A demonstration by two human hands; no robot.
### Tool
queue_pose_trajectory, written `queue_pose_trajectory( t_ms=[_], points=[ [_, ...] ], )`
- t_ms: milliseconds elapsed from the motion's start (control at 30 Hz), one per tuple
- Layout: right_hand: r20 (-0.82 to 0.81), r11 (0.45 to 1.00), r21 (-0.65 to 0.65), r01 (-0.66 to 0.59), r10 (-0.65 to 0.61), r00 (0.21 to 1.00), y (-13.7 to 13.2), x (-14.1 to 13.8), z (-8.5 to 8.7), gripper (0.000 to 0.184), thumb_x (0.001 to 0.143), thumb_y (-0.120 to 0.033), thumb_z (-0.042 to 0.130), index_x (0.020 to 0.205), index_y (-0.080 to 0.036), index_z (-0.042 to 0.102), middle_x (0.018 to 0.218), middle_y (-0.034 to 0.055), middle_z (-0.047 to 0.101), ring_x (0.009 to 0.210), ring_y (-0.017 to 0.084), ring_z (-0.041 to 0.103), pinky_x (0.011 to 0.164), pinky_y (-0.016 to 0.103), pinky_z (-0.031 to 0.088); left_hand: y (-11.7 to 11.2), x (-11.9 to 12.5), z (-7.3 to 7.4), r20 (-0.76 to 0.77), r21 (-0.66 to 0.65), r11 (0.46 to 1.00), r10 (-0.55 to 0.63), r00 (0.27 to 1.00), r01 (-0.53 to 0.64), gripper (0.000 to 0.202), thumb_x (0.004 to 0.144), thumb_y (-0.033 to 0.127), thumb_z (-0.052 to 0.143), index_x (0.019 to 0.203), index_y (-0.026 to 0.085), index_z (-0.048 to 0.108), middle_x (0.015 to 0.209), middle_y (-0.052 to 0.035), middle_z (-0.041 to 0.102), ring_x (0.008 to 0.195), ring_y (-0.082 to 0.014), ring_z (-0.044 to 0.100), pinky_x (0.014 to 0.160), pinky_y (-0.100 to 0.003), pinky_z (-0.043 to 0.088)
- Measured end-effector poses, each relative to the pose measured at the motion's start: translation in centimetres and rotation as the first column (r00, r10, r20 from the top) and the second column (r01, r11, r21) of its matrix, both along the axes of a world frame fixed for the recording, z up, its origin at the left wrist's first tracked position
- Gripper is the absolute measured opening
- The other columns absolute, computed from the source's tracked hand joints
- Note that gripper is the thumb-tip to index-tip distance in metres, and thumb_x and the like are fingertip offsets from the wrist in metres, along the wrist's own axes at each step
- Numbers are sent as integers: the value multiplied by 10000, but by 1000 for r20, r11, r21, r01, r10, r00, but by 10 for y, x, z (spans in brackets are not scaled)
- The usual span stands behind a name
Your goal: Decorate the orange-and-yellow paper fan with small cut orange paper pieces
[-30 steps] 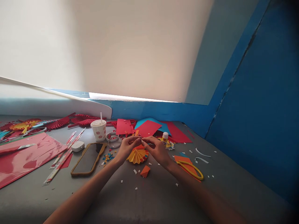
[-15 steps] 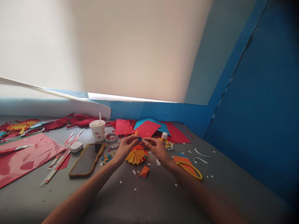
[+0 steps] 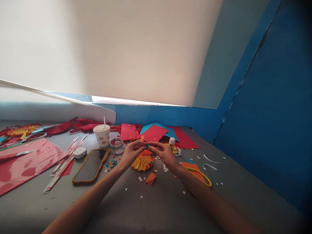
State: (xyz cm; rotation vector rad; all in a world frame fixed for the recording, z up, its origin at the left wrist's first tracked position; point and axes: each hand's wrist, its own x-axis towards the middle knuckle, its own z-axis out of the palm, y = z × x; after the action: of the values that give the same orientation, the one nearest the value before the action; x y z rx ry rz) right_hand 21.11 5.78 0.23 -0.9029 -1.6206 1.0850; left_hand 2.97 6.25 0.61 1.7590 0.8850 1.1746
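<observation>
On the grey desk, far left: glossy red sheets, wrapped sticks just beside. Nearer the middle: paper cup with straw, white case, phone in a brown cover, tape rolls. At the back: red and blue paper. To the right: glue stick, yellow-handled scissors.

The person's left hand and right hand were both bare, with nothing worn on them that could be made out. The fingers were slender and fairly long; their nails were too small to tell apart. Behind each hand came a narrow, uncovered wrist: the left wrist and the right wrist. Back from the wrists, the left forearm and the right forearm were slim and smooth, widening steadily away from the hands. Both were uncovered along all the length that showed. The right forearm looked slightly darker, in shade along its outer side.
</observation>
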Motion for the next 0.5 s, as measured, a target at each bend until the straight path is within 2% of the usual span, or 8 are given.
queue_pose_trajectory(
  t_ms=[267, 500],
  points=[
    [-22, 999, -37, -13, 13, 1000, 0, 2, 1, 257, 941, -310, 580, 1147, -159, 596, 1161, 76, 627, 991, 214, 637, 845, 423, 536, -3, 2, 5, 52, -121, 993, -7, 999, 13, 264, 927, 328, 575, 1112, 144, 614, 1151, -79, 631, 1024, -236, 619, 887, -445, 512],
    [-7, 1000, 5, -27, 27, 1000, -2, 3, 8, 250, 933, -287, 594, 1150, -164, 599, 1196, 79, 615, 1024, 221, 625, 869, 436, 526, 3, -1, -1, 242, -285, 941, -111, 964, 180, 273, 939, 322, 556, 1159, 166, 591, 1204, -93, 605, 1026, -224, 615, 878, -434, 521]
  ],
)
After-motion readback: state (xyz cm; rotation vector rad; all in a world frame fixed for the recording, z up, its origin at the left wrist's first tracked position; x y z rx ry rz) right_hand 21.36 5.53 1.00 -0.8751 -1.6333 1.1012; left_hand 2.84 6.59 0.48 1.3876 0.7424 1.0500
